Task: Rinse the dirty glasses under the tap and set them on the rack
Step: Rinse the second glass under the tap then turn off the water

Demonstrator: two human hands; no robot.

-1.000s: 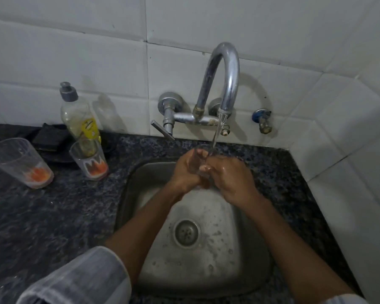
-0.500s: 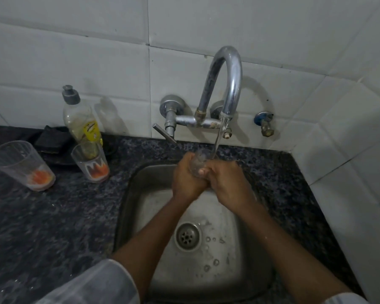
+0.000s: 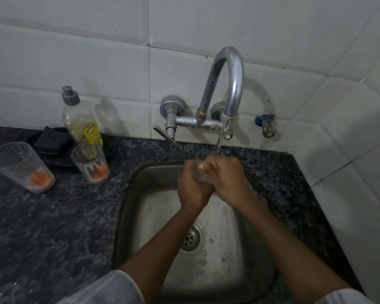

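A clear glass [image 3: 201, 163] is held over the steel sink [image 3: 154, 216], its rim tilted up under the thin stream from the chrome tap [image 3: 230, 84]. My left hand [image 3: 192, 187] wraps its left side and my right hand [image 3: 227, 178] closes on it from the right, so most of the glass is hidden. Two dirty glasses with orange residue stand on the dark counter to the left: one [image 3: 20, 166] near the left edge, one [image 3: 90, 163] beside the soap bottle. No rack is in view.
A dish soap bottle [image 3: 80, 119] and a dark sponge [image 3: 52, 140] sit against the tiled wall. The tap lever [image 3: 165, 134] sticks out to the left of the spout. A small blue valve [image 3: 264, 125] is on the wall to the right. Tiled wall closes the right side.
Both hands have stayed under the stream, shifting their grip on the glass and turning it slightly. The counter glasses have not moved.
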